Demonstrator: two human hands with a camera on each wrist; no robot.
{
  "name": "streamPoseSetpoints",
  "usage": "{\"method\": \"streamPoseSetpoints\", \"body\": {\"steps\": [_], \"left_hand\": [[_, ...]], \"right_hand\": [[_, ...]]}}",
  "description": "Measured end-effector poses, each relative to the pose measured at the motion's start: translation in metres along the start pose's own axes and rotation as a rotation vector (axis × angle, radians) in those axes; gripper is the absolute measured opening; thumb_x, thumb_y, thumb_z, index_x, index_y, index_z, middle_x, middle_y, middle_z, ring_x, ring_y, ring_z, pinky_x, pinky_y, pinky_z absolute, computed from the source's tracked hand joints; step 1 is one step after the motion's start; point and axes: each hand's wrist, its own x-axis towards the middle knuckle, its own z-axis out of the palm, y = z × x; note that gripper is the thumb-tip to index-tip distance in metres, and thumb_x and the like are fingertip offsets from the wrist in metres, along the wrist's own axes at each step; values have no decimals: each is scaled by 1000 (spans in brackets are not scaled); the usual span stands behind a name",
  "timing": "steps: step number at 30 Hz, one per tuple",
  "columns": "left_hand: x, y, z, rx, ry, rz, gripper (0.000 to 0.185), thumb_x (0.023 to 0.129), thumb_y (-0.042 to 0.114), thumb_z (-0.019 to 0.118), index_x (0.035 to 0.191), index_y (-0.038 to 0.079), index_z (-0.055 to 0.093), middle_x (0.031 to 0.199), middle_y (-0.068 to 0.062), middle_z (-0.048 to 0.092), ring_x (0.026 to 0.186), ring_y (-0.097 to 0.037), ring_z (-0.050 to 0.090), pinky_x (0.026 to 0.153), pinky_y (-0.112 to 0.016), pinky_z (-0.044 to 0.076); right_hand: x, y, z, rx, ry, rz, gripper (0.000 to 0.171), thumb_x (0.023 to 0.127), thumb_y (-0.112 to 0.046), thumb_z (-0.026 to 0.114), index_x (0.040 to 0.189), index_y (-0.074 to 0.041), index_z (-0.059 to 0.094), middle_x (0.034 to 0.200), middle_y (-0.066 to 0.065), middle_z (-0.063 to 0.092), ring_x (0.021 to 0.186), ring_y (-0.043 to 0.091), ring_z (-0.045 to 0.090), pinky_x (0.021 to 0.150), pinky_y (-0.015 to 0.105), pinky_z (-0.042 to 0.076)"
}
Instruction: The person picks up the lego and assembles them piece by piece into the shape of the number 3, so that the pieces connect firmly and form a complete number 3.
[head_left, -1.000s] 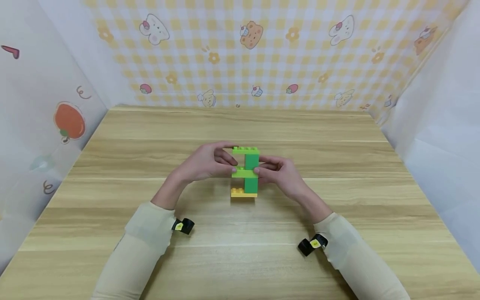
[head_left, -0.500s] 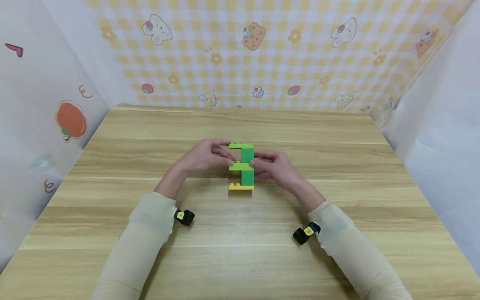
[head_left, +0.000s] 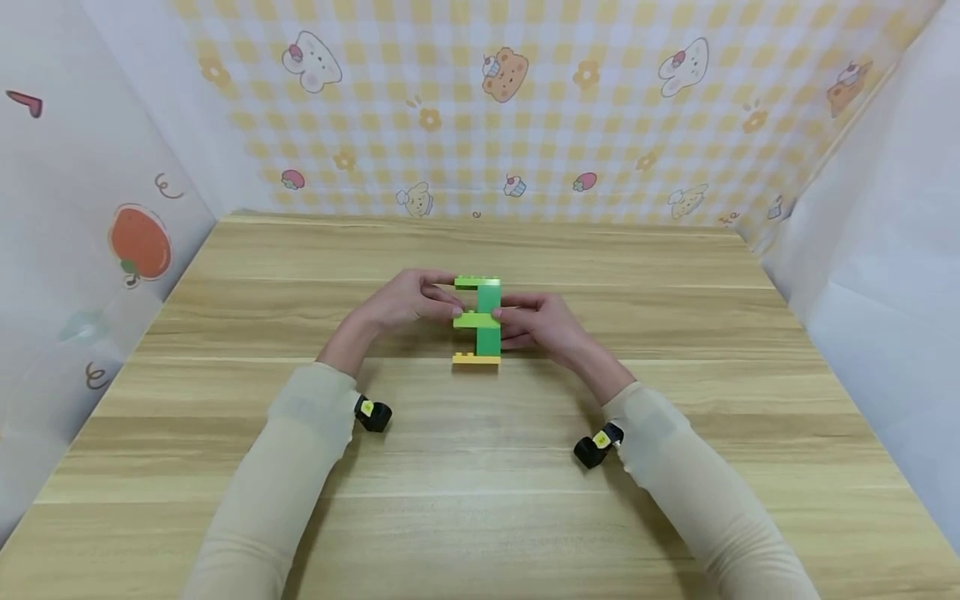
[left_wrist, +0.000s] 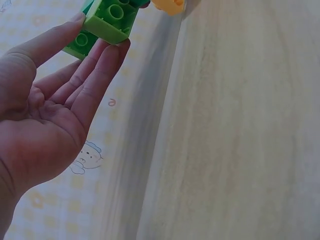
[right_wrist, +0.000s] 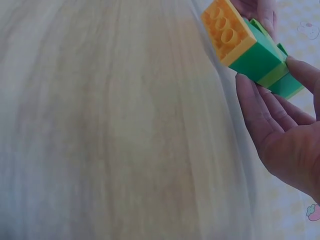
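A stack of toy building blocks is held up between both hands, its orange block lowest with the hollow underside showing in the right wrist view. Above it, dark green blocks alternate with lime green ones, the lime ones jutting out to the left. My left hand pinches the jutting lime end; in the left wrist view the thumb and fingertips are on the lime block. On the other side, my right hand grips the stack's right end, thumb at the middle lime block and fingers behind.
A wood-grain table spreads under the arms. Behind it rises a yellow checked backdrop, with white sheets at the left and right sides. A black camera is strapped to the left wrist and another black camera to the right wrist.
Both hands have carried the block stack away from the person, toward the backdrop, and slightly left. The grip of each hand looks the same.
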Motion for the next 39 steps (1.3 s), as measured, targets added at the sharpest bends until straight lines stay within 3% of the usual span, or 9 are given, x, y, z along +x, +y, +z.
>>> {"method": "streamPoseSetpoints", "body": {"steps": [15,27,39], "left_hand": [[6,-4,-3,-68,-9,-27,72,99,7,72,162,1,37,138,-25,67,132,-35,65,124,-47,38],[10,-11,-4,-43,16,-67,78,98,15,76,162,2,36,148,-24,60,136,-37,61,125,-48,37],[11,-14,-1,-104,24,-84,75,99,10,73,162,-3,34,144,-26,62,121,-31,71,116,-43,48]], "right_hand": [[5,3,0,58,1,15,47,103,-11,67,144,9,56,101,10,77,82,20,77,81,40,65],[8,6,1,99,21,9,43,103,-3,64,142,13,57,107,12,75,82,20,78,81,37,65],[7,4,6,90,90,13,38,100,-2,68,134,15,63,105,12,77,82,19,78,83,38,64]]}}
